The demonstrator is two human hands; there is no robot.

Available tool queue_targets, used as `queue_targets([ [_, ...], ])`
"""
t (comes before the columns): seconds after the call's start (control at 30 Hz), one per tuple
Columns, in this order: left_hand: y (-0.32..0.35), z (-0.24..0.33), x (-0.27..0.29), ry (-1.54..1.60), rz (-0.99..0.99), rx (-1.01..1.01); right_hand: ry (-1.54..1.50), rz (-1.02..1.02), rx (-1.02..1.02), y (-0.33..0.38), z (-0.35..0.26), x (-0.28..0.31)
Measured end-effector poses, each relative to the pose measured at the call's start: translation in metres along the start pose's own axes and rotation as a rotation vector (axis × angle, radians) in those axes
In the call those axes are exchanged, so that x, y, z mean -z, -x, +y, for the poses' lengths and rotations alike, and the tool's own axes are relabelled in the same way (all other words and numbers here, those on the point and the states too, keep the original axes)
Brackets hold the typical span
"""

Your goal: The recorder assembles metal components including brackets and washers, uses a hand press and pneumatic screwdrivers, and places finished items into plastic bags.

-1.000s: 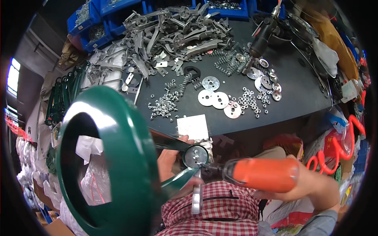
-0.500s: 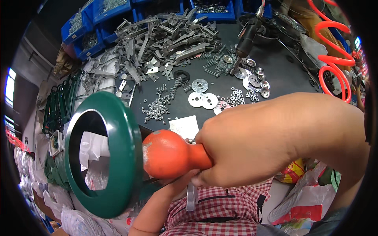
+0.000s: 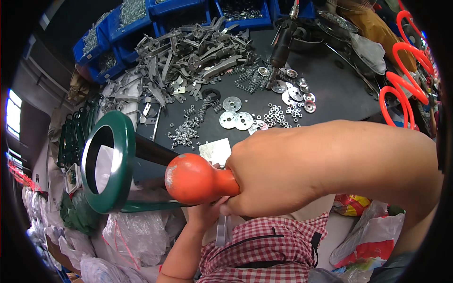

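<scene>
My right hand [image 3: 278, 174] is closed round the neck of an orange ball-ended handle [image 3: 191, 179], whose rounded end points left. Below and behind it, my left hand [image 3: 207, 214] is partly hidden by the ball and the right hand. Its fingers close on the near bar of a green metal frame [image 3: 109, 203], which has a large ring at its left end and two bars running right. A grey metal lever [image 3: 223, 230] hangs just below my hands. What lies between the two hands is hidden.
Grey metal levers [image 3: 198, 52] are heaped at the back, before blue bins [image 3: 128, 16]. Springs, nuts, small fasteners and round discs [image 3: 231, 104] lie on the dark table. A black power driver [image 3: 284, 45] hangs at the back right, near a red coiled hose [image 3: 398, 94].
The green ring has moved farther from view and looks smaller, with both its bars now showing. My right hand and the orange handle have shifted slightly left. The table appears shifted a little left.
</scene>
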State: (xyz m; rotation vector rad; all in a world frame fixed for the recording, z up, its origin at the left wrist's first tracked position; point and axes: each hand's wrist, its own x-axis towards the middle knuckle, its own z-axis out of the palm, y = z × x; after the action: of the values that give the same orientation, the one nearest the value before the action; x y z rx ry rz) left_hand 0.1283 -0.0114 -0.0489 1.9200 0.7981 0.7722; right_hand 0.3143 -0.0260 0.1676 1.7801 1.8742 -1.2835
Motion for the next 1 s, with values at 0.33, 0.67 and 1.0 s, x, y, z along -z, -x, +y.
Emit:
queue_targets([
  [0.33,-0.009,0.002,0.013,-0.005,-0.017,-0.099,-0.144,0.814,-0.215,0.04,0.126,-0.041],
  [0.67,-0.01,-0.001,0.011,-0.011,-0.025,-0.064,0.079,1.391,-0.563,-0.004,0.293,-0.105],
  [1.0,-0.01,0.0,0.006,0.135,0.019,0.004,0.181,1.36,-0.148,-0.052,0.239,-0.07],
])
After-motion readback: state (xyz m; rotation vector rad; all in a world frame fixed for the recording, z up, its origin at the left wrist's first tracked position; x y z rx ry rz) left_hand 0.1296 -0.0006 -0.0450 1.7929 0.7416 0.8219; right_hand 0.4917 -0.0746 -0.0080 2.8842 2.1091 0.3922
